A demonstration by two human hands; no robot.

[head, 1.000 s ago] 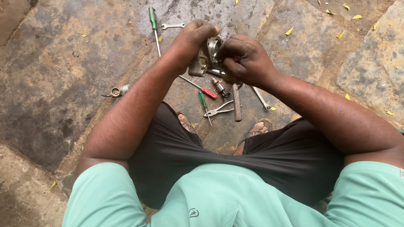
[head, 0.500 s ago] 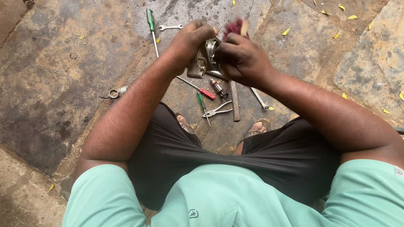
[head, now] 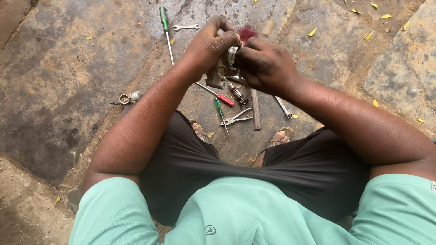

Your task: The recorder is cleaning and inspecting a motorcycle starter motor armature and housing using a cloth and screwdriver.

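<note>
Stone floor (head: 68, 68): I see big grey and brown slabs, rough and stained, with small yellow leaves on them.

Left hand (head: 210, 45): I see it at about 12 o'clock, wrapped around the left side and top of the metal part. It is clenched on that part.

Right hand (head: 265, 66): It sits just beside the left hand, at about 1 o'clock. Its fingers are curled tight on the right side of the same part.

Metal part (head: 222, 72): It is between both hands, up off the floor. It looks grey, dull and lumpy, with a shiny round rim near the top. I think it is heavy for its size, hard and stiff, and maybe greasy, so it could slip. I would grip the chunky body, not the thin bits. A red blur shows just above it; I cannot tell what that is.

Wooden-handled tool (head: 256, 109): It lies on the floor under the hands, pointing to 6 o'clock.

Green screwdriver (head: 165, 27): Long, at 11 o'clock, well apart from the hands.

Red screwdriver (head: 218, 95): It lies below the metal part.

Pliers (head: 236, 119): Near my feet, jaws a little open.

Small spanner (head: 185, 27): At 11 o'clock, beside the green screwdriver.

Small round fitting (head: 127, 97): Off at 9 o'clock, alone.
</note>
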